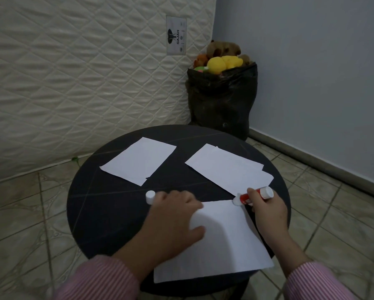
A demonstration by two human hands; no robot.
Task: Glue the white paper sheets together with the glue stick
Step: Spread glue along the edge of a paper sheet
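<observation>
A white paper sheet [220, 241] lies at the near edge of the round black table [108, 204]. My left hand [173, 215] rests on its left part and holds the white glue cap [150, 197] at the fingertips. My right hand [268, 211] grips the red and white glue stick [254, 197], whose white tip touches the sheet's far right corner. Another white sheet [138, 161] lies at the far left of the table. A stack of white sheets [227, 168] lies at the far right.
A quilted mattress [73, 79] leans upright behind the table. A black bag of plush toys [221, 100] stands in the corner by the grey wall [311, 72]. Tiled floor [25, 213] surrounds the table.
</observation>
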